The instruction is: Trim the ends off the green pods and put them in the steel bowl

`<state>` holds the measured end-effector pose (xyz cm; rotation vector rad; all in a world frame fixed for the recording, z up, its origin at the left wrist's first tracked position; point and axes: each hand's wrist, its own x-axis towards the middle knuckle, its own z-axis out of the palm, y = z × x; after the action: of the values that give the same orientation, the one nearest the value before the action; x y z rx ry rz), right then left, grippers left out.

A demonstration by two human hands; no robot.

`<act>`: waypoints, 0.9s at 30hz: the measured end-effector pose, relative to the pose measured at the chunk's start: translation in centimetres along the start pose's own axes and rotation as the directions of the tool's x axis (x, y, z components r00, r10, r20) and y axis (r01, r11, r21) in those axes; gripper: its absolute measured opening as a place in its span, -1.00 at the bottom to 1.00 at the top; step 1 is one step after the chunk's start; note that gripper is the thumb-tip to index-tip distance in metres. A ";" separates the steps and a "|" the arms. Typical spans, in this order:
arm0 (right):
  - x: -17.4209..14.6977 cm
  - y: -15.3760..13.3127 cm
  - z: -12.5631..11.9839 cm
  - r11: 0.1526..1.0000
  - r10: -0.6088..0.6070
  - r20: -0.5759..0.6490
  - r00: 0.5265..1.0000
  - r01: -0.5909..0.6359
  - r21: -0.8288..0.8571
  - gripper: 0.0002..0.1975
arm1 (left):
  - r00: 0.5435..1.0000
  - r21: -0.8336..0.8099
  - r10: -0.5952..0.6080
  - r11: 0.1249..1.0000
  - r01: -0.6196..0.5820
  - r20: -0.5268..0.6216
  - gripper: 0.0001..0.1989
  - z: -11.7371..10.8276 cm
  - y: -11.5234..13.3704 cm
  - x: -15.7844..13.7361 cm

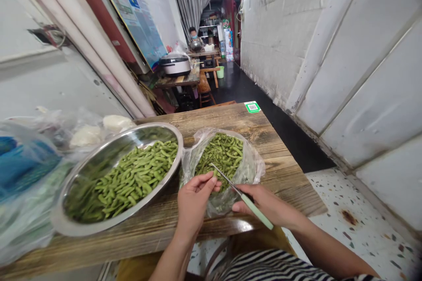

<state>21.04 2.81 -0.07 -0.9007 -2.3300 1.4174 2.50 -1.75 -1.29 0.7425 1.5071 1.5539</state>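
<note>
**Inspector A:** Head view — the only one. Left hand (pixel 193 199) pinches a single edamame pod (pixel 215 183) between thumb and fingertips, grip closed on it, at the near edge of the open plastic bag (pixel 255 169) of pods. Right hand (pixel 267 204) is wrapped shut around the pale green handles of the scissors (pixel 242 195).

**Inspector B:** Orientation of the scissors?

**Inspector A:** Long axis runs diagonally, handles low and to the right, blades pointing up and left toward the pinched pod. Blade tips lie just beside the left fingertips. I cannot tell how far apart the blades stand.

**Inspector B:** The pod?

**Inspector A:** Mostly hidden by the fingers; its axis cannot be read with confidence.

**Inspector B:** Risks?

**Inspector A:** Chief one, in my judgement — a nicked fingertip, since the blades work so near the thumb. Second, the bag sits close to the table (pixel 283 171) edge on the person's side; a tug could spill pods to the floor. Third, the steel bowl (pixel 79 224) of pods overhangs the near edge on the left and could tip if knocked.

**Inspector B:** Surroundings?

**Inspector A:** More bags left of the bowl; a person sits far down the corridor, well apart.
</note>
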 end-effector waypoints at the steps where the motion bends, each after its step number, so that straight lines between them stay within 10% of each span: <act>1: 0.0 0.0 0.0 1.000 -0.010 0.004 1.000 0.010 0.002 -0.59 | 1.000 0.009 0.002 1.000 -0.002 -0.003 -0.69 0.0 0.1 0.0; 20: 0.1 0.4 0.8 0.993 0.055 -0.044 0.997 -0.050 0.109 -0.61 | 1.000 0.098 -0.019 0.995 0.017 0.017 -0.69 0.7 0.3 -0.6; 23: 0.2 1.0 0.9 0.991 0.071 -0.076 0.995 -0.062 0.115 -0.61 | 0.989 0.188 0.131 0.975 -0.117 -0.066 -0.68 -1.1 0.9 0.3; 25: 0.2 1.6 0.8 0.993 0.074 -0.108 0.991 -0.062 0.104 -0.60 | 0.893 0.377 0.389 0.881 -0.287 -0.229 -0.66 -3.3 2.2 1.3; 27: 0.2 2.0 0.7 0.995 0.083 -0.140 0.987 -0.074 0.067 -0.60 | 0.671 0.660 0.684 0.648 -0.380 -0.286 -0.67 -5.4 3.6 2.3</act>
<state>21.26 3.13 -2.19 -1.0506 -2.1571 1.3972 -3.80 -2.24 1.41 1.3004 2.3648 1.8822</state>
